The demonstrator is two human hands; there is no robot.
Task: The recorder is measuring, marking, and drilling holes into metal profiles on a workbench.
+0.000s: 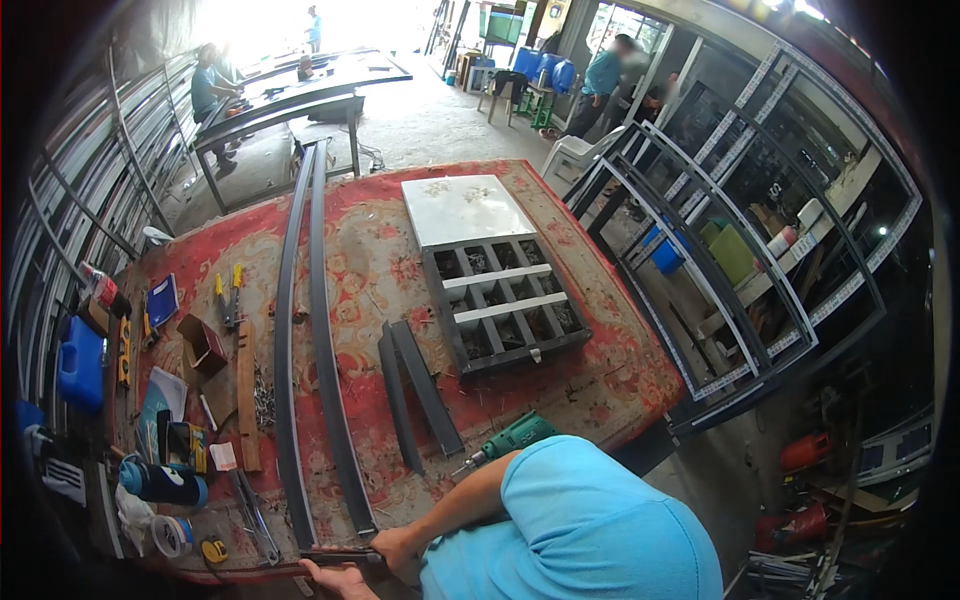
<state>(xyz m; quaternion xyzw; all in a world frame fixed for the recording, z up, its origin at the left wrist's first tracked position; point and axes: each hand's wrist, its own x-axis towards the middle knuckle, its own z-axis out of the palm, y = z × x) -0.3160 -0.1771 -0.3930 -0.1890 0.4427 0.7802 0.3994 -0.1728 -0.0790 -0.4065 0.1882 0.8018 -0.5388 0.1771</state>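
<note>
At the near edge of the carpeted table [370, 240], my right hand [395, 548] is closed round one end of a short dark bar [335, 556]; its exact kind is too small to make out. Palm up, my left hand [340, 579] grips the bar from below, its fingers partly hidden. Just beyond lie two long dark metal profiles [335, 430], their near ends close to my hands. Two shorter dark profiles [425, 385] rest to their right. A green power drill [515, 437] lies beside my right arm in its light blue sleeve.
A dark compartment tray [455, 345] with a white panel [465, 215] holds small hardware. Left are pliers [236, 285], a wooden strip [247, 400], a cardboard box [203, 345], a blue bottle [165, 482] and a tape measure [214, 549]. Dark frames [690, 250] lean right; people work farther back.
</note>
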